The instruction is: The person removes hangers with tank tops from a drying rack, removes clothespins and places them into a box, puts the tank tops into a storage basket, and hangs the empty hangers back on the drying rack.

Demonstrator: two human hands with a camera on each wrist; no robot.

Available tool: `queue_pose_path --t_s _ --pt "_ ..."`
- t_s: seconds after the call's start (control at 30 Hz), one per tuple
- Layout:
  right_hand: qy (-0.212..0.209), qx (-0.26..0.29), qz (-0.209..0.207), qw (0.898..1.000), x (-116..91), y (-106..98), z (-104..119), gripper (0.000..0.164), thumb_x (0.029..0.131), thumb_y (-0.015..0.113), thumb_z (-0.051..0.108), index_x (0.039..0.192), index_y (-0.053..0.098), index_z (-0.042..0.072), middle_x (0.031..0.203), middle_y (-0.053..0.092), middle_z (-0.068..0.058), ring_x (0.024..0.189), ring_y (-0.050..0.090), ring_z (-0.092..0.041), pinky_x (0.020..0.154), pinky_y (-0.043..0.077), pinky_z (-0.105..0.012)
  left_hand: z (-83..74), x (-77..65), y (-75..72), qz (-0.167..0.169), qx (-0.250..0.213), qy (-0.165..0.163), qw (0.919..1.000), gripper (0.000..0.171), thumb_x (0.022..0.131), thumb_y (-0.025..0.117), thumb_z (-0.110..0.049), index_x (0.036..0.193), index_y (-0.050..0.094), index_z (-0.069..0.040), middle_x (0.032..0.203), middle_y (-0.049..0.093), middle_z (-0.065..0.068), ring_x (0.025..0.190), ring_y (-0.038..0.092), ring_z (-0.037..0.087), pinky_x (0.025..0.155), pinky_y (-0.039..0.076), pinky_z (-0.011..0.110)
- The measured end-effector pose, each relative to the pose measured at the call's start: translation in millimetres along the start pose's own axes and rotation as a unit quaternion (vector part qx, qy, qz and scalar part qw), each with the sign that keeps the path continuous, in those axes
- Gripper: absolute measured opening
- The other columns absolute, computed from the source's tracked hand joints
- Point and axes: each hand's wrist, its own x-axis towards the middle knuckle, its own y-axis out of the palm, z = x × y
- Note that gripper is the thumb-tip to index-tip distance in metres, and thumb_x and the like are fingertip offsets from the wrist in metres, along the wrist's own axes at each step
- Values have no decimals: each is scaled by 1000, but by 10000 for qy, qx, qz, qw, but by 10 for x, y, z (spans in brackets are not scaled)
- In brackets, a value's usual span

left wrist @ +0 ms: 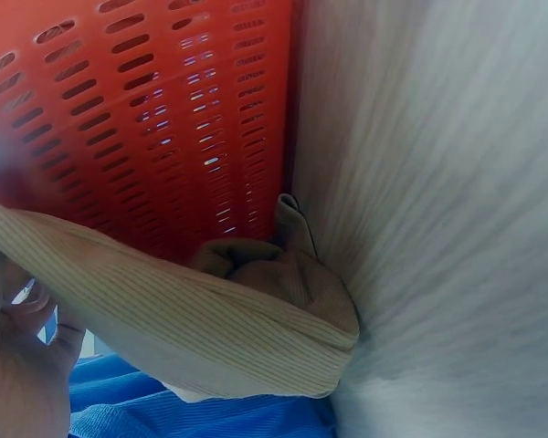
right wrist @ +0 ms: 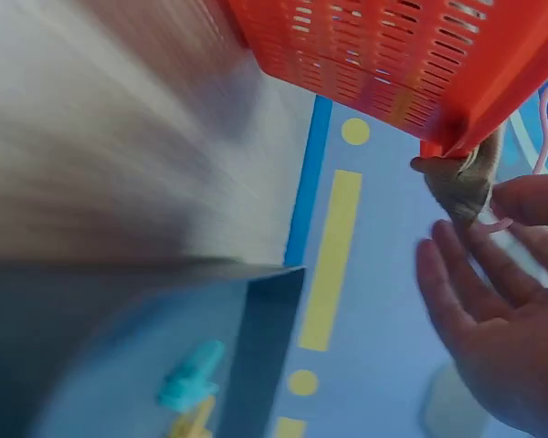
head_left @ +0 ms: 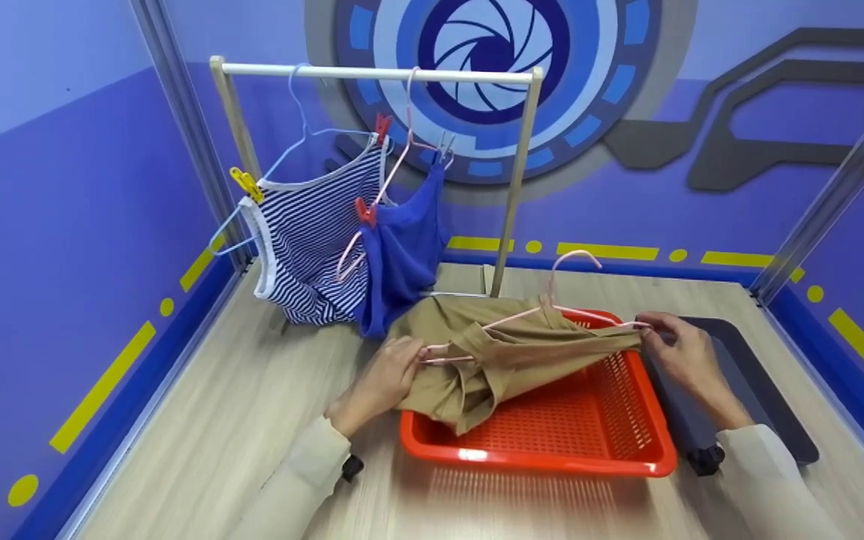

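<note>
At the far left, a navy-and-white striped top and a blue garment hang from the drying rack. The blue one ends just beside the tan top, so a sideways swing could rub or tangle the two cloths.

The left hand has its fingers pinched on the left end of a pink hanger. The tan top's strap there lies bunched inward of that end; if the hanger tilts, it could slide off altogether.

The tan top itself drapes over the red basket, spilling past its left wall near the counter. Lifted quickly, its hem could snag on the rim and drag the basket along.

The right hand pinches the hanger's opposite tip, thumb and fingers together around it. A corner of cloth sits right beside them; letting go early could free that shoulder.

At the far right, a dark tray holding a teal clothespin lies beneath the right forearm, where a low sleeve could nudge it.
</note>
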Motion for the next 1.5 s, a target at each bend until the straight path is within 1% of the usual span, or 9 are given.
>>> queue_pose_path --t_s 0.1,0.17,0.27,0.37,0.6,0.83,1.17,1.3,1.5 --pt "-520 -104 -340 9980 18 4 53 27 98 61 24 121 68 10 114 71 -13 98 67 -18 78 42 0 6 2 7 26 -17 -45 10000 18 101 51 -9 83 53 -7 72 52 5 70 55 23 70 45 38" --pt "-830 -242 -560 9947 24 19 76 23 95 65 21 115 71 11 110 73 -11 95 68 -17 79 41 1 8 4 9 38 -13 -46 10000 17 100 51 -8 84 54 -7 72 52 4 70 54 23 70 45 37" --pt "-1203 -495 -846 9879 24 39 102 19 91 69 14 109 74 10 104 74 -10 93 71 -24 83 55 -20 -3 18 -8 99 -20 -67 9999 16 100 50 -7 85 55 -6 73 54 5 71 55 22 71 45 37" --pt "-1387 -669 -978 9832 21 44 121 18 88 72 9 106 75 9 101 75 -12 91 71 -32 81 54 -50 -33 45 -52 210 7 -153 9997 17 101 50 -9 87 58 -6 74 57 6 72 56 22 70 47 37" --pt "-1472 -838 -955 9809 23 35 157 14 89 71 7 102 76 8 98 75 -13 88 72 -34 78 55 -54 -206 243 -214 88 161 -436 9989 23 97 60 -22 109 70 -5 98 72 9 92 68 23 83 55 37" --pt "-1531 -914 -922 9797 33 18 188 14 89 70 6 102 75 8 97 75 -13 86 72 -34 77 56 -54 -438 520 -276 527 524 -220 9970 35 96 61 -32 122 66 -9 117 71 5 110 66 20 95 53 36" --pt "-1619 -1002 -911 9775 41 3 204 13 88 71 3 100 75 6 94 75 -14 84 72 -34 75 57 -53 -523 644 -211 984 856 -403 9906 25 98 60 -30 114 69 -13 106 73 0 98 68 17 85 55 34" --pt "-1657 -1014 -906 9768 40 -14 205 14 87 70 1 100 75 5 93 75 -13 83 72 -33 75 57 -52 -519 648 -194 804 746 -425 9931 18 98 60 -26 104 73 -15 95 74 -4 87 69 15 79 55 32" --pt "-1499 -977 -816 9805 34 -26 187 16 88 70 1 102 75 5 94 75 -13 83 72 -32 76 57 -52 -512 636 -164 403 909 -139 9949 12 95 64 -22 95 74 -16 82 72 -6 74 69 14 68 55 32"
